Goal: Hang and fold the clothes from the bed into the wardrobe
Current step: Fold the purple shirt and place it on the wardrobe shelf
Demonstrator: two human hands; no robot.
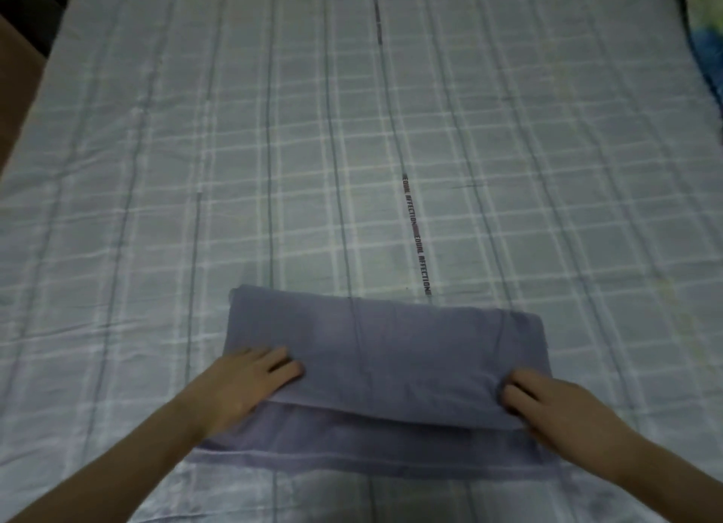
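Near the foot edge of the bed [156,170], closest to the camera, a folded purple-grey garment [391,350] is lying flat on the checked bedsheet [547,170]. The garment is forming a wide rectangle, with an upper folded layer sitting over a lower layer that is showing as a strip along the garment's near side.

The left hand [246,385] is resting on the garment's left end, its fingers [281,366] lying fairly straight and close together across the top layer, pressing it down; the palm is overlapping the garment's left edge and the fold line. The right hand [555,409] is lying on the garment's right end, its fingers [516,393] bending at the tips against the cloth; whether they are pinching a fold or only pressing is hard to tell through the blur. Both bare forearms are reaching in from the near corners of the view.

Beyond the garment, a dark printed line is running away up the bedsheet, and the words "EQUAL AFFECTION" [416,233] are repeating along it 2 times, starting just past the garment's far edge. Farther up the same line more print is showing, too blurred to read. Far beyond the garment, at the right corner, a blue, yellow and green patterned cloth [708,41] is lying at the bed's edge.
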